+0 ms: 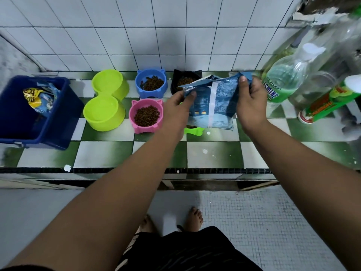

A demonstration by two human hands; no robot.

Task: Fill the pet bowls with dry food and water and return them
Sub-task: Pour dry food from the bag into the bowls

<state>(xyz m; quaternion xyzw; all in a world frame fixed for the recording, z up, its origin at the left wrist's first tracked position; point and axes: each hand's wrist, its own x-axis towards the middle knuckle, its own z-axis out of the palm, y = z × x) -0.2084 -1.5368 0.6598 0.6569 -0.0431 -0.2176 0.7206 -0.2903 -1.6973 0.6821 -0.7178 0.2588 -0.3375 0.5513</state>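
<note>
Both hands hold a blue dry-food bag (213,102) above the checkered counter. My left hand (178,108) pinches its upper left corner and my right hand (249,100) grips its upper right corner. Brown kibble lies in the pink bowl (146,116), the blue bowl (151,83) and the black bowl (185,80), which the bag partly hides. A green bowl (193,131) sits almost wholly hidden under the bag. The lime double bowl (106,99) on the left holds no kibble.
A dark blue bin (35,112) with food packets stands at the far left. Clear bottles (287,79) and a green can (328,102) crowd the right end. White wall tiles rise behind the bowls. The counter's front edge (136,170) runs across below my arms.
</note>
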